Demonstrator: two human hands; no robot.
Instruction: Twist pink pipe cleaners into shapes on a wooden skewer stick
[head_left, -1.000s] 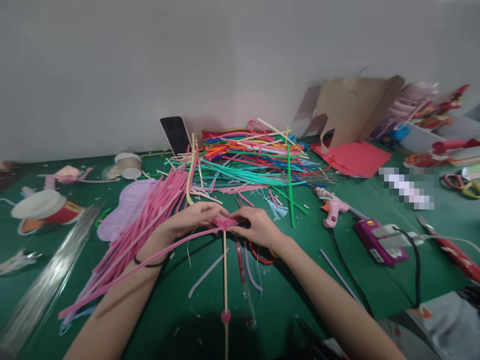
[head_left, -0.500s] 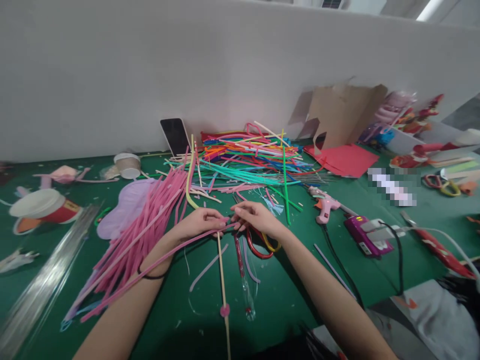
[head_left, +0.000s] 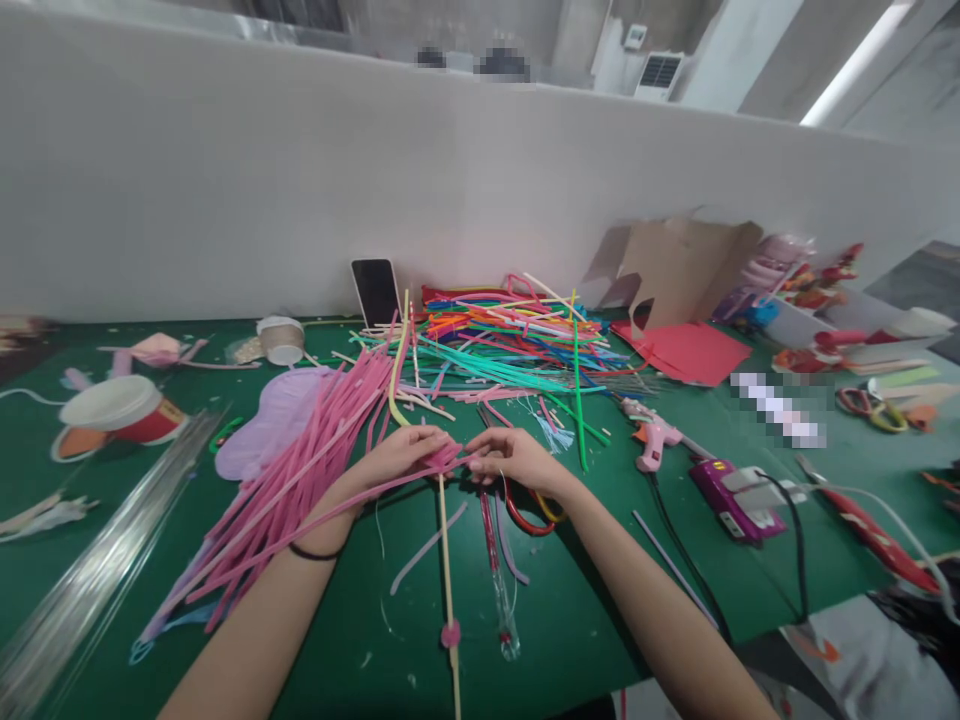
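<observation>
My left hand (head_left: 405,452) is closed with thumb and fingertips on a pink pipe cleaner (head_left: 360,498), which is bunched into a small wad at the fingertips. The long tail of the pipe cleaner slants down across my left forearm. My right hand (head_left: 517,462) pinches the same pipe cleaner just right of the wad. A thin wooden stick (head_left: 445,550) runs from below the wad toward the table's front edge, with a small pink disc (head_left: 450,634) on it. Red- and yellow-handled scissors (head_left: 531,520) lie partly hidden under my right hand.
Left of my hands lies a heap of pink pipe cleaners (head_left: 322,440); a multicoloured pile (head_left: 510,340) is behind. A pink glue gun (head_left: 657,440), a purple power strip (head_left: 739,500) and cords are on the right. Paper cups (head_left: 120,405) and clear strips (head_left: 112,540) are on the left.
The head view has tilted up, so the table sits lower in the picture. My hands stay together on the pipe cleaner, and its wad shows more plainly at my left fingertips.
</observation>
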